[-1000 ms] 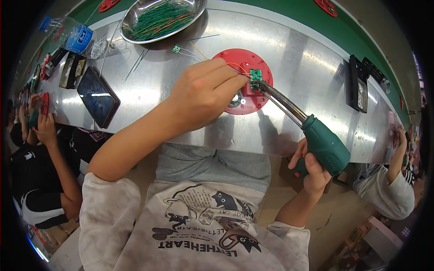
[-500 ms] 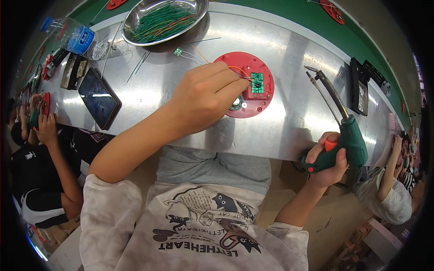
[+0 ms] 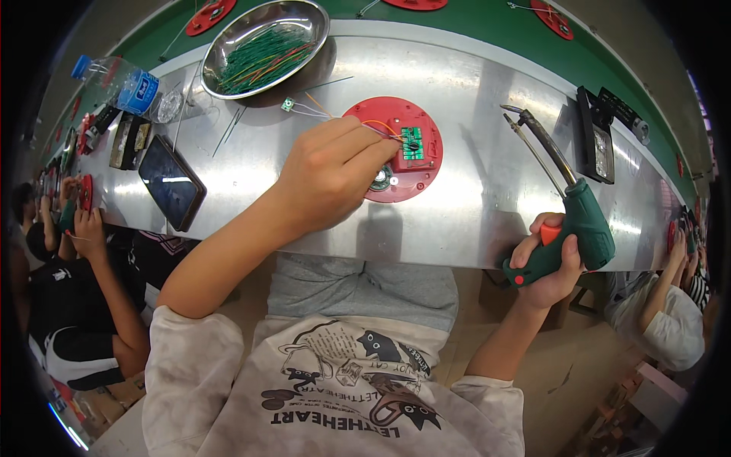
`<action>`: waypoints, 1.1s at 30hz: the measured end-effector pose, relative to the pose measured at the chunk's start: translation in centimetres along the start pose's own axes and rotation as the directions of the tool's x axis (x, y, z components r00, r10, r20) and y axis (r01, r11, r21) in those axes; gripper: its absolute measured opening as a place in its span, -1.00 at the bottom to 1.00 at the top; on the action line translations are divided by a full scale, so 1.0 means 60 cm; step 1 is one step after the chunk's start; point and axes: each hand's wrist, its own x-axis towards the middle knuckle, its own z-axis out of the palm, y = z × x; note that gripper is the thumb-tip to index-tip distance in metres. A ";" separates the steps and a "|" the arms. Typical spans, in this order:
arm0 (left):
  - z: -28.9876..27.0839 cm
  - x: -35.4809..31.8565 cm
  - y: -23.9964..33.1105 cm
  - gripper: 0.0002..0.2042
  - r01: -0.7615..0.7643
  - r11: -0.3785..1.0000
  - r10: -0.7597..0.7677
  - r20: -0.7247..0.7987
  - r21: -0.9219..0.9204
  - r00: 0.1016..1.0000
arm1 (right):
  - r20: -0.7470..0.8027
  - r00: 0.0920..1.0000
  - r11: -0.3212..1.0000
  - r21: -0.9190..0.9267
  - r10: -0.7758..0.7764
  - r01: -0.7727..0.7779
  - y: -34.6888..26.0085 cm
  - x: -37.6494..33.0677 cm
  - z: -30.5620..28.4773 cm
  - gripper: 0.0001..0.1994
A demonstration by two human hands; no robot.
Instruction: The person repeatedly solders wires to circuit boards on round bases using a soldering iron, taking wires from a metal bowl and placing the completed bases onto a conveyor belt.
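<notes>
Two hands: my left hand (image 3: 327,171) pinches thin, probably fragile wires (image 3: 398,137) at the red disc (image 3: 429,164), likely light, stiff and best held by its rim, midway between the counter's (image 3: 472,209) near and far edges; my right hand (image 3: 558,283) grips the soldering gun (image 3: 588,221).

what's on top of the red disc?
On the disc: a green board, wires and part of a round speaker-like piece. The left hand covers the disc's left part; what's beneath can't be seen.
</notes>
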 end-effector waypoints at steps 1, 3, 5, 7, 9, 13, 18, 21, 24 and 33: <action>0.000 0.001 0.001 -0.73 0.000 1.000 0.000 0.000 0.009 1.000 | -0.007 1.000 1.000 0.005 0.013 -0.013 -0.001 0.000 0.000 -0.60; -0.004 0.004 0.005 -0.73 -0.009 1.000 0.009 0.002 0.019 1.000 | -0.020 1.000 1.000 0.015 0.020 -0.019 -0.001 -0.002 0.001 -0.60; -0.007 0.008 0.009 -0.79 0.009 1.000 -0.010 0.035 0.024 0.999 | -0.049 0.999 1.000 0.027 0.008 -0.006 0.000 -0.004 0.001 -0.60; -0.006 0.004 0.007 -0.77 -0.007 0.999 0.006 0.031 0.053 1.000 | -0.077 0.997 1.000 0.018 -0.003 0.004 -0.001 -0.004 0.008 -0.60; -0.008 0.008 0.009 -0.74 -0.024 0.996 0.022 0.029 0.080 0.999 | -0.106 0.994 1.000 0.009 -0.013 0.014 -0.001 -0.005 0.009 -0.60; -0.021 0.016 0.025 -0.72 0.042 0.993 -0.044 0.013 0.110 0.999 | -0.165 0.985 0.999 -0.009 -0.043 0.042 -0.001 -0.006 0.011 -0.60; -0.036 0.054 0.036 -0.51 0.131 0.974 -0.136 0.013 0.185 0.991 | -0.242 0.967 0.995 0.039 -0.077 0.089 0.003 -0.007 0.008 -0.61; -0.028 0.076 0.036 -0.53 0.048 0.976 -0.111 0.291 0.214 0.950 | -0.279 0.956 0.991 0.061 -0.094 0.115 0.002 -0.007 0.017 -0.63; -0.002 0.123 0.031 -0.53 0.015 0.993 -0.059 0.382 0.116 0.922 | -0.452 0.879 0.984 0.013 -0.153 0.178 0.004 -0.003 0.029 -0.64; 0.173 0.410 -0.201 -0.50 0.481 0.738 -0.614 0.176 0.473 0.769 | -0.581 0.780 0.969 -0.072 -0.232 0.235 0.017 0.004 0.014 -0.64</action>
